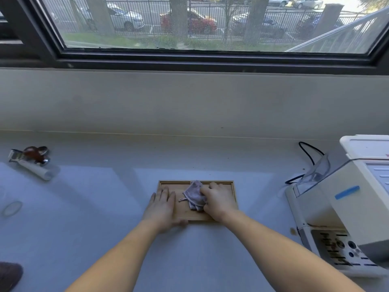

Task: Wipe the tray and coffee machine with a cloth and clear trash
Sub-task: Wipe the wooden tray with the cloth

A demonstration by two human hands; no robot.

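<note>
A shallow wooden tray (232,187) lies on the pale counter in the middle of the view. My right hand (219,200) presses a crumpled grey-lilac cloth (194,196) onto the tray's floor, fingers closed on it. My left hand (163,207) lies flat on the tray's left edge, fingers apart, thumb along the near rim. A cream coffee machine (345,209) stands at the right, its dirty drip grate (339,249) facing the near side.
At the far left lie a portafilter with a brown handle (34,154) and a white tube (37,170). A clear ring-shaped lid (12,208) sits near the left edge. A black cable (307,157) runs behind the machine. The wall and window rise behind the counter.
</note>
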